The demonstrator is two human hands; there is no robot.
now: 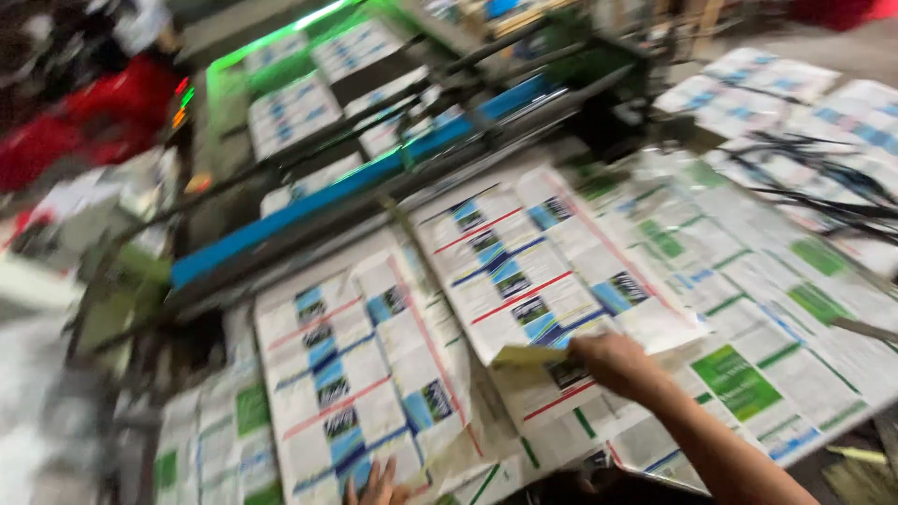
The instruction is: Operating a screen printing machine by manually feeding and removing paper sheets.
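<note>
My right hand (613, 363) reaches in from the lower right and pinches the near edge of a large printed sheet (543, 262) with blue, red and white panels, lifting it slightly off the pile. My left hand (376, 486) shows only its fingertips at the bottom edge, resting on a second printed sheet (360, 383) of the same kind. Both sheets lie on overlapping printed paper. The picture is blurred by motion.
A printing machine with a blue bar (355, 187) and green-lit frame (271, 42) stands behind the sheets. More printed sheets with green panels (748, 281) spread to the right, with stacks (795, 93) at the far right. Someone in red (84, 112) is at the upper left.
</note>
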